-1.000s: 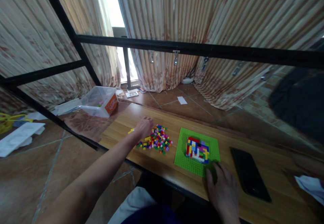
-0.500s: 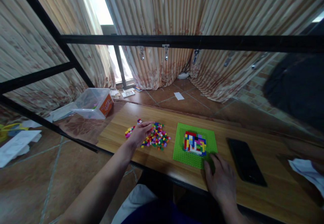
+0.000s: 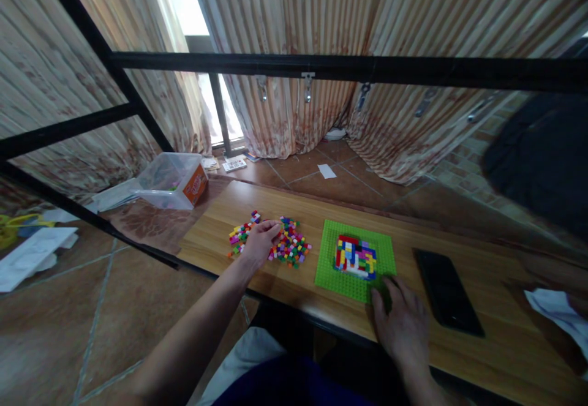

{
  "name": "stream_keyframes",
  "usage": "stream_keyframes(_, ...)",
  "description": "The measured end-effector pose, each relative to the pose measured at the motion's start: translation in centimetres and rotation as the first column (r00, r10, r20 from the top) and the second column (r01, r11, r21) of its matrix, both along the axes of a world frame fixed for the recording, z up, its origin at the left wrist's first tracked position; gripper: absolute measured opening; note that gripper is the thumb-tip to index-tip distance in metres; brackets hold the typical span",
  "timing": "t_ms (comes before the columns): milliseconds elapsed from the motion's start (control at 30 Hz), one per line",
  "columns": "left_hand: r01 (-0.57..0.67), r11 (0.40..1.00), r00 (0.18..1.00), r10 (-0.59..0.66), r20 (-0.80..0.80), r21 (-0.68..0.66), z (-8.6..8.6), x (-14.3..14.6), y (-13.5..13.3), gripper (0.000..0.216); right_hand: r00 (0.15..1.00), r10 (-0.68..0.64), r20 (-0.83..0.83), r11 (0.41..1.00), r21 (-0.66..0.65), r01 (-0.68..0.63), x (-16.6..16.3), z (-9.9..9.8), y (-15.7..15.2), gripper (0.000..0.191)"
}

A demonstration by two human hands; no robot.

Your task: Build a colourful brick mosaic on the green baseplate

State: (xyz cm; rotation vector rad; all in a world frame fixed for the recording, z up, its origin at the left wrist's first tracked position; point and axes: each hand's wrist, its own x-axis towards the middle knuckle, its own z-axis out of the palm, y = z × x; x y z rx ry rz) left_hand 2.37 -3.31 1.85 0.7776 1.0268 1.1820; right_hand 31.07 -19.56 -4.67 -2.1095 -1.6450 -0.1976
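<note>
Left hand (image 3: 261,240), grip together (contents unclear), over bricks (image 3: 294,244); right hand (image 3: 404,320), grip apart, at baseplate (image 3: 327,265).

On table (image 3: 206,231): loose bricks (image 3: 291,248) both sides of left hand (image 3: 261,244); baseplate (image 3: 327,262) right of bricks, brick build (image 3: 356,258) on it; right hand (image 3: 402,320) at baseplate's near right corner; phone (image 3: 448,291) further right; box (image 3: 195,184) on floor (image 3: 50,338) left of table; curtains (image 3: 294,14) behind everything

Left hand (image 3: 261,244) covers part of the brick pile (image 3: 293,247); anything between its fingers too small to tell. Right edge crops white paper (image 3: 557,309) and a dark shape (image 3: 539,161), possibly clothing.
</note>
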Motion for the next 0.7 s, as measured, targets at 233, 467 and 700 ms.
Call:
stream_keyframes(233, -0.033, 0.994, 0.941, 0.065, -0.331, 0.103, -1.4, 0.4, 0.6, 0.015, 1.0, -0.014, 0.0, 1.0, -0.014, 0.014, 0.0, 0.1, 0.0, 0.054)
stream_keyframes(467, 0.065, 0.984, 0.805, 0.045, -0.591, 0.164, -1.2, -0.2, 1.0, 0.009, 1.0, -0.022, -0.014, 1.0, -0.012, 0.022, -0.2, 0.3, 0.0, 0.052)
stream_keyframes(700, 0.046, 0.985, 0.825, 0.055, -0.563, 0.164, -0.7, -0.2, 0.8, 0.01, 1.0, -0.019, -0.017, 1.0, -0.009, 0.019, -0.3, 0.5, 0.0, 0.049)
